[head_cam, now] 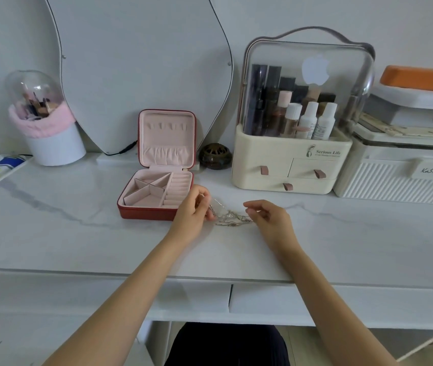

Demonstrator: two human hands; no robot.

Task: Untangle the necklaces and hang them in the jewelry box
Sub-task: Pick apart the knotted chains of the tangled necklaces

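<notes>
While both hands pinch necklaces, jewelry box (open) stands beside.

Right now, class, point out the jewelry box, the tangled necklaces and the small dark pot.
jewelry box (145,213): head view, red front wall.
necklaces (232,219): head view, middle of the tangle.
dark pot (215,157): head view, its front side.

Both bare forearms reach forward from the bottom of the view, converging toward the middle. The left hand is turned with its back toward the camera, fingers curled inward and pinching at something thin. The right hand sits just beside it, wrist slightly raised, fingers bent and thumb extended leftward; whether its fingertips actually pinch anything is hard to tell.
</notes>
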